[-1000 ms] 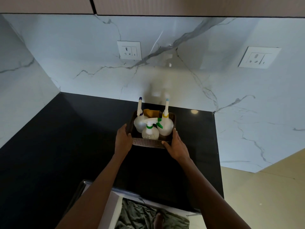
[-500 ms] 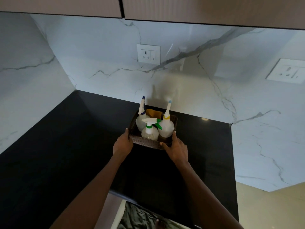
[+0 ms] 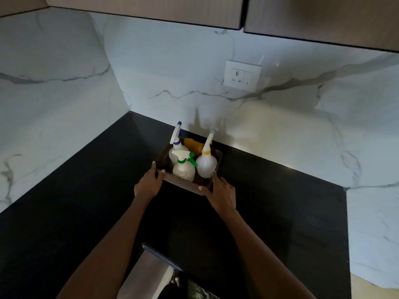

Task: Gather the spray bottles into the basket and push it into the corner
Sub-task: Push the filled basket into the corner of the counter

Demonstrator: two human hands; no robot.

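Observation:
A dark woven basket (image 3: 183,184) sits on the black counter (image 3: 82,190), close to the back wall. Three white spray bottles stand upright in it: one with a blue collar (image 3: 175,151) at the back left, one with a green trigger (image 3: 183,168) in front, one with a yellow collar (image 3: 206,164) at the right. A brown object (image 3: 193,144) lies behind them. My left hand (image 3: 149,183) grips the basket's near left corner. My right hand (image 3: 222,194) rests against its near right corner, fingers spread along the side.
Marble walls meet in a corner (image 3: 129,111) left of the basket, with bare counter between. A white wall socket (image 3: 241,75) sits above the basket, under overhead cabinets (image 3: 151,11). The counter ends at a marble side panel (image 3: 371,223) on the right.
The basket has slid away from me toward the back wall and leftward, with both hands still on its near corners. My view has turned left, so the corner shows more.

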